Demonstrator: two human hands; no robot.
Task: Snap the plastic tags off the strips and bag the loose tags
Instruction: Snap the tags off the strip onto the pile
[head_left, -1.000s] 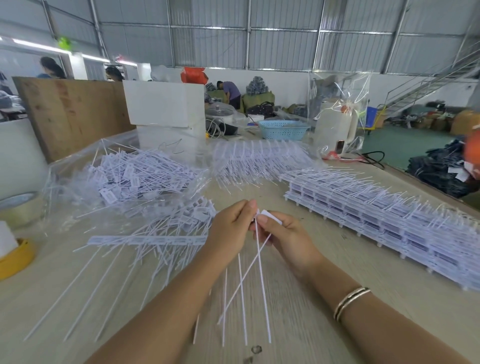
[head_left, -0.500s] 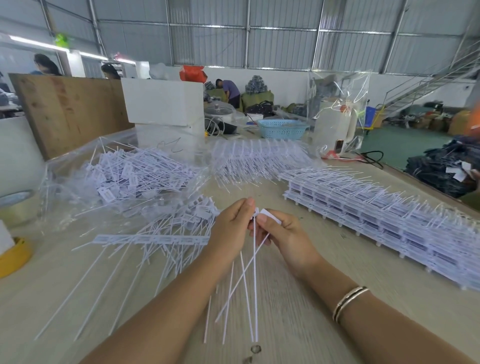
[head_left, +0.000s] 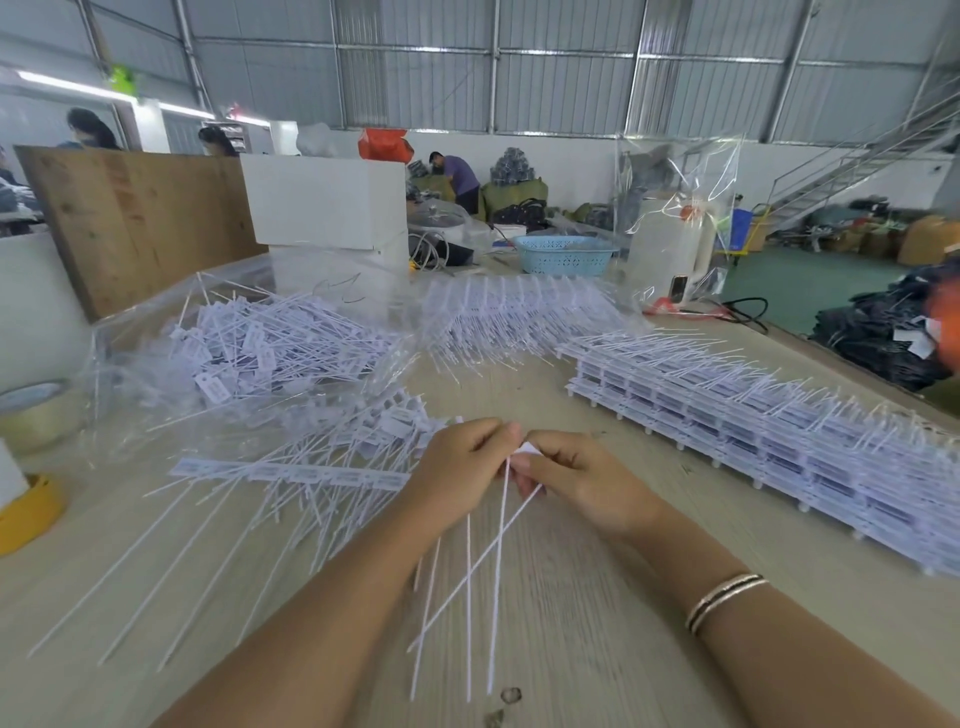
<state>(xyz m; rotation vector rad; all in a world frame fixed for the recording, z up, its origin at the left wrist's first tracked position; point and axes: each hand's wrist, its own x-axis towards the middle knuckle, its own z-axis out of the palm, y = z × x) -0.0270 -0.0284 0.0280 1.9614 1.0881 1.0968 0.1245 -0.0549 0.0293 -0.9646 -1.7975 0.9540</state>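
Both hands pinch white tags between curled fingers

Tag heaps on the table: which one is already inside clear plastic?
The loose tag pile at far left, under the clear bag. The stacked strips on the right and the scattered tags beside the left hand lie uncovered.

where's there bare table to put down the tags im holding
Bare wood lies in front of the right hand, between it and the stacked strips, and along the near edge below both forearms. Left of the left hand is crowded: loose tags, then the clear bag behind.
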